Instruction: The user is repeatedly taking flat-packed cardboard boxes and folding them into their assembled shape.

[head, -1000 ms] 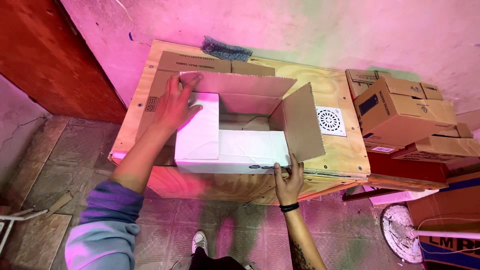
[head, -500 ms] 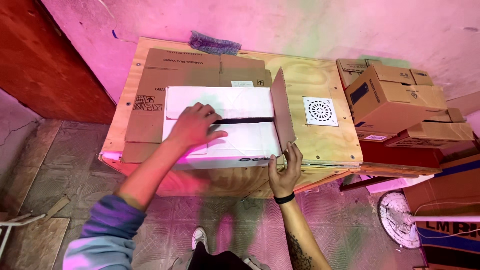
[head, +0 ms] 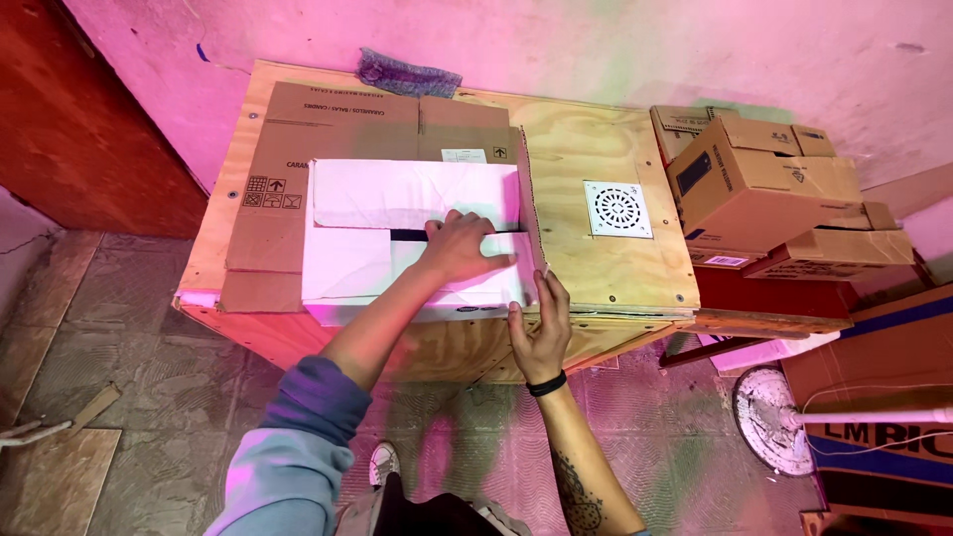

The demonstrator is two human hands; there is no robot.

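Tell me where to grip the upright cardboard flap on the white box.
Probably pinch the upright flap along its free top edge, coming from the right, table-side face. It stands thin and vertical, the left hand presses the white flaps, and the right hand braces the near corner.

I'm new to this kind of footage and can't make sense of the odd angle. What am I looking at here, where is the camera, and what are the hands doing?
There is no machine here: a person works with two bare hands, and the camera sits on their head, looking straight down. That is why you see arms reaching up into the picture and a shoe at the bottom.

The left hand presses flat on the folded white flaps of a white box. The right hand, with a dark band at the wrist, grips the box's near right corner, beside a brown flap that stands upright.

The box rests on flattened brown cardboard on a plywood table. Also on the table are a white round-holed drain grate and a grey cloth. Brown cartons are stacked to the right.
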